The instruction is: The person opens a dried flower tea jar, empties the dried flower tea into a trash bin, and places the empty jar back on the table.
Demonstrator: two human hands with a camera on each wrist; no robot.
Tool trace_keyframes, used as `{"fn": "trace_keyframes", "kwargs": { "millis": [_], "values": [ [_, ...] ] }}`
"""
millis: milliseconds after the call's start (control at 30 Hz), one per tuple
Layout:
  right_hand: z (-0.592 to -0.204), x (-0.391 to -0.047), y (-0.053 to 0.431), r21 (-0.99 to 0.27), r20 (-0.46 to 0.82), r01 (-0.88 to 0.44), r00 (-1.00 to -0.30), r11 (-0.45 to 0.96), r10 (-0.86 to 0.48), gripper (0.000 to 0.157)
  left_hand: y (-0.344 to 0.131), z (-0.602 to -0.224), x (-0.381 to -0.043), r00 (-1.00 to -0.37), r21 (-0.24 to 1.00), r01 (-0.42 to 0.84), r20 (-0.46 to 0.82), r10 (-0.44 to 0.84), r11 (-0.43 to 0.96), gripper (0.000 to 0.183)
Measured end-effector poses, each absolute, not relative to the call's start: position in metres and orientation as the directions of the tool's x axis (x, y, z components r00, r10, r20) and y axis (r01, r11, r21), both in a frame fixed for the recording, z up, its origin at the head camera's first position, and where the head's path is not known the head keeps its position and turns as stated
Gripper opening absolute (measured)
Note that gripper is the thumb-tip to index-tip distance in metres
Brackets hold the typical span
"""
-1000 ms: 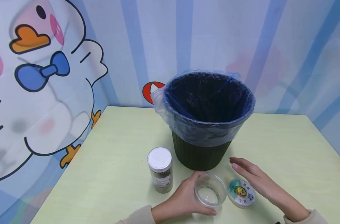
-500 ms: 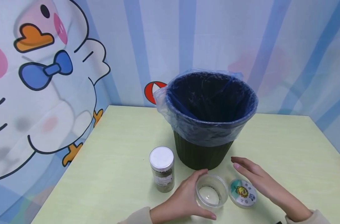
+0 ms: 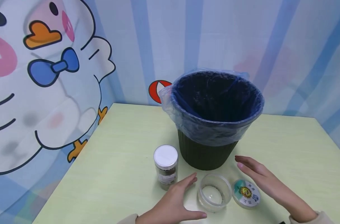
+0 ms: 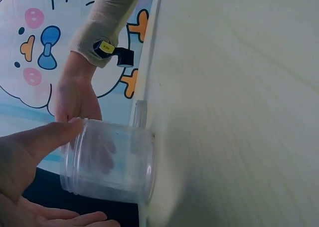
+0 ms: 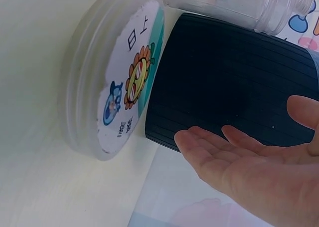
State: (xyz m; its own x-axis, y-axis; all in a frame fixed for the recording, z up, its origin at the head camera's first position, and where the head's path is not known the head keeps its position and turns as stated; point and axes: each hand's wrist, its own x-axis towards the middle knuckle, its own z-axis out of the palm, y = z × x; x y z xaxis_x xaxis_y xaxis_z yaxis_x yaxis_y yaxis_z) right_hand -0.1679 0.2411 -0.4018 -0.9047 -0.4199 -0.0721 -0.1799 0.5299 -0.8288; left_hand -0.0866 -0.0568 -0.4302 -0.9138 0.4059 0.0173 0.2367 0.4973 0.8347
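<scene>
A clear, open-topped plastic jar [image 3: 214, 193] stands upright on the pale table. My left hand [image 3: 171, 200] is just left of it, thumb and fingers spread apart, holding nothing. In the left wrist view the thumb [image 4: 55, 137] overlaps the jar's rim; contact cannot be told there. Right of the jar lies a round lid [image 3: 246, 193] with a sunflower sticker on top. My right hand [image 3: 261, 179] hovers beyond and right of the lid, fingers extended and nothing in them. In the right wrist view that hand [image 5: 259, 174] is apart from the lid [image 5: 132, 82].
A dark bin [image 3: 206, 152] lined with a translucent blue bag [image 3: 212, 133] stands behind the jar. To the left is a white-capped jar [image 3: 166, 168] with dark contents and a label. A cartoon-printed backdrop [image 3: 170, 40] rises behind the table [image 3: 102, 174].
My left hand has let go of the clear jar and drawn back to the left. The right hand stays by the lid. The head view has shifted slightly.
</scene>
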Motion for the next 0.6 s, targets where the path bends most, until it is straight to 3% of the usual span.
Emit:
{"fn": "trace_keyframes", "kwargs": {
  "millis": [300, 600],
  "values": [
    [-0.401, -0.168, 0.242, -0.831, -0.067, -0.191, -0.898, 0.523, -0.435, 0.056, -0.081, -0.432, -0.084, -0.906, 0.926, 0.141, -0.022, 0.422, 0.351, 0.039],
    [-0.401, -0.166, 0.243, -0.842, -0.044, -0.223, -0.879, 0.492, -0.474, 0.049, -0.115, -0.431, -0.085, -0.901, 0.917, 0.149, -0.029, 0.433, 0.371, 0.036]
  ]
}}
